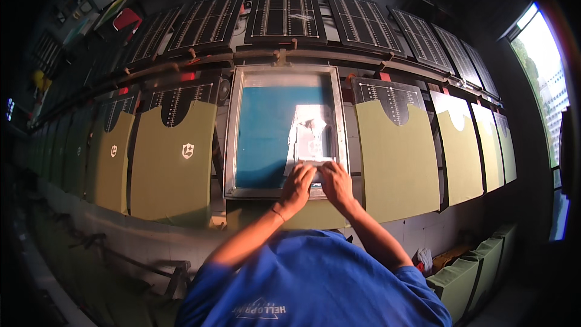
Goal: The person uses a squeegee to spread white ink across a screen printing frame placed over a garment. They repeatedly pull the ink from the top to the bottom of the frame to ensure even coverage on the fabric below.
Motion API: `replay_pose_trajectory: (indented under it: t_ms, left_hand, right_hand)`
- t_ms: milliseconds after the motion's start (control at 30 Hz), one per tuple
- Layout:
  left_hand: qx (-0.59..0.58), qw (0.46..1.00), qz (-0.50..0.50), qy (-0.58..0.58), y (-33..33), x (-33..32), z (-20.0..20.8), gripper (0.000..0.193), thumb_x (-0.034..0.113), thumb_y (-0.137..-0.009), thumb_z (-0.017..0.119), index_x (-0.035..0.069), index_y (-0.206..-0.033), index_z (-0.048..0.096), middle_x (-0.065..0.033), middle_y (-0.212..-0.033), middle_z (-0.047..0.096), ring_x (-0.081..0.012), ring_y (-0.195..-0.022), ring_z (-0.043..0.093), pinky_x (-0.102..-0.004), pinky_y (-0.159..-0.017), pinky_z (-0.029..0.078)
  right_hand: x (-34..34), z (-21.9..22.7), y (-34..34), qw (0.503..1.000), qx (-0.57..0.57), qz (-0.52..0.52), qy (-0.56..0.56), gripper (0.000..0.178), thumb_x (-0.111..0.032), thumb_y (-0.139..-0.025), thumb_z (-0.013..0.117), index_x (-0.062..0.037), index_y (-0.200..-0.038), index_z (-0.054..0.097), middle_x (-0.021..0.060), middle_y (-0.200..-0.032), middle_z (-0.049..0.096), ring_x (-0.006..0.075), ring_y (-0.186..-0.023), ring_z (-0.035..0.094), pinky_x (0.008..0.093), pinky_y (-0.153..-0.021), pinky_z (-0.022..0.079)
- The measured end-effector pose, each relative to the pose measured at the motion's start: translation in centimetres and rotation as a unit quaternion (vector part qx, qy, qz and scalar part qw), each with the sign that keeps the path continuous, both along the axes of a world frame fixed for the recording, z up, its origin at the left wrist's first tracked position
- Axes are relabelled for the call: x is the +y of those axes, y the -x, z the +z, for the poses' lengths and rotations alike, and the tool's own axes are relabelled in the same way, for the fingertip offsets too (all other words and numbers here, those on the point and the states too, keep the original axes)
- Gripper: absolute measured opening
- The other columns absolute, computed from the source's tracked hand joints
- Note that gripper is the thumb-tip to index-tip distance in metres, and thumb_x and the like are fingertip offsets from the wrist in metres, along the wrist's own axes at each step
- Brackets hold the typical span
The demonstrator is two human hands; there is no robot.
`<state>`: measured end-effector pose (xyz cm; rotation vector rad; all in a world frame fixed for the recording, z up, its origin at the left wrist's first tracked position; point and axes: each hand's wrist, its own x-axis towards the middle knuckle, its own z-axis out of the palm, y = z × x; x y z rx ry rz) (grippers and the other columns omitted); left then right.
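Observation:
A metal-framed printing screen [232,139] with blue mesh [261,130] lies in front of me over an olive fabric panel [272,215], whose lower part shows below the frame. My left hand [298,185] and my right hand [336,184] are closed side by side on a pale squeegee [317,161]. The squeegee rests in the lower right part of the mesh, its lower portion covered by my fingers. Bright glare just beyond it washes out a small shield-shaped design in the mesh.
Left of the screen, olive fabric panels [166,172] on boards carry white shield prints. To the right, plain olive panels [396,166] lie on similar boards. Dark ruled boards [285,17] line the far side behind a metal rail [187,61]. Green stacked pieces [457,284] stand lower right.

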<state>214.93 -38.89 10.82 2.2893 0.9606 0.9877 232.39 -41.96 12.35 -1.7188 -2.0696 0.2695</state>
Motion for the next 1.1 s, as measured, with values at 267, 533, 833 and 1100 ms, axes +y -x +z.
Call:
replay_pose_trajectory:
  t_ms: [267, 533, 833, 1100]
  left_hand:
    - [0.012, 0.997, -0.042, 0.057, 3.5, -3.9, -0.5, 0.043, 0.011, -0.078, 0.074, -0.001, -0.117, 0.060, -0.0163, -0.122, 0.059, -0.0356, -0.115, 0.054, -0.0446, -0.101, 0.044]
    - [-0.072, 0.952, 0.286, 0.080, 15.0, 1.7, -2.5, 0.029, 0.013, -0.093, 0.063, -0.002, -0.118, 0.059, -0.0196, -0.122, 0.056, -0.0372, -0.113, 0.056, -0.0434, -0.097, 0.045]
    - [-0.028, 0.854, 0.372, 0.362, 21.7, 2.7, -11.6, 0.059, 0.051, -0.098, 0.051, -0.001, -0.124, 0.061, -0.0263, -0.119, 0.065, -0.0406, -0.111, 0.062, -0.0443, -0.096, 0.047]
    - [-0.028, 0.866, 0.389, 0.312, 21.1, 3.2, -10.7, 0.061, 0.050, -0.095, 0.055, -0.009, -0.107, 0.065, -0.0295, -0.106, 0.066, -0.0426, -0.100, 0.065, -0.0449, -0.086, 0.050]
  right_hand:
    - [-5.5, -0.1, 1.0, 0.999, -0.011, 0.016, 0.049, 0.060, -0.016, -0.074, 0.072, -0.0093, -0.131, 0.056, 0.0130, -0.127, 0.056, 0.0344, -0.121, 0.049, 0.0447, -0.105, 0.041]
    - [-4.3, -7.0, -4.0, 0.803, 0.471, -0.364, 0.026, 0.039, -0.026, -0.103, 0.051, 0.0020, -0.129, 0.057, 0.0151, -0.125, 0.061, 0.0235, -0.113, 0.058, 0.0343, -0.100, 0.044]
    - [-2.6, -11.9, -5.0, 0.776, 0.518, -0.360, 0.016, 0.040, -0.028, -0.104, 0.050, 0.0062, -0.115, 0.067, 0.0045, -0.092, 0.066, 0.0120, -0.086, 0.057, 0.0267, -0.078, 0.046]
    - [-3.2, -9.3, -4.8, 0.792, 0.533, -0.299, 0.001, 0.040, -0.033, -0.104, 0.053, 0.0035, -0.096, 0.066, -0.0070, -0.070, 0.049, 0.0041, -0.063, 0.038, 0.0231, -0.055, 0.032]
